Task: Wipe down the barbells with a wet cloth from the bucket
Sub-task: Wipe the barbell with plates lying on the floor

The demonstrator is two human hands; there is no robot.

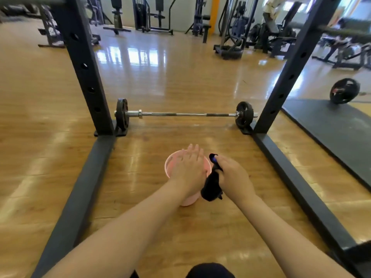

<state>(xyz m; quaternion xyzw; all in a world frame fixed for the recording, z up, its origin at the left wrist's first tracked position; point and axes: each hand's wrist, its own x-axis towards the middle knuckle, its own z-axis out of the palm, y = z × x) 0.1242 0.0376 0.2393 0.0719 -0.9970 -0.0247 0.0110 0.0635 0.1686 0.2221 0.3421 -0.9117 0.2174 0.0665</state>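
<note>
A pink bucket (170, 164) stands on the wooden floor just in front of me. My left hand (189, 167) hovers flat over its opening, fingers straight. To the bucket's right, my right hand (233, 177) grips a dark wet cloth (211, 187) that hangs down beside the bucket's right rim. A barbell (186, 114) with a steel bar and a black plate at each end lies on the floor beyond the bucket, between the two uprights of a black rack. The bucket's inside is hidden by my left hand.
The black rack uprights (86, 73) and floor rails (297, 177) frame the space on both sides. A black mat (329, 127) with a loose weight plate (344, 90) lies at the right. Gym machines (236, 27) line the far wall. My knee (208, 270) shows at the bottom.
</note>
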